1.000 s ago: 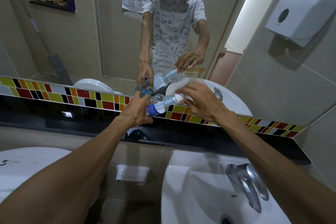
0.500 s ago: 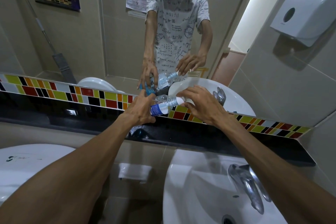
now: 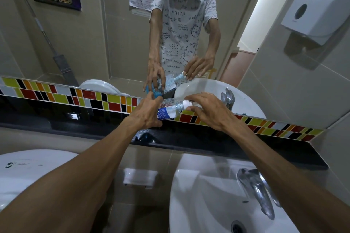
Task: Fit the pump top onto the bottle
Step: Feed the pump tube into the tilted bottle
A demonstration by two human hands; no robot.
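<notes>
Above the black worktop (image 3: pixel 208 143), just in front of the mirror, the left hand (image 3: pixel 146 112) wraps the tilted bottle (image 3: pixel 168 110) at its base while the right hand (image 3: pixel 206 110) pinches the white pump top (image 3: pixel 187 104) at its neck. The thin, light plastic would likely crumple, so a hold near the stiffer neck seems best.

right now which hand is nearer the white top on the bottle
Right. The right hand has its fingertips around the white top at the bottle neck; the left hand grips the bottle's base end.

Head cam, down-fwd, close on mirror (image 3: pixel 113 43).
</notes>
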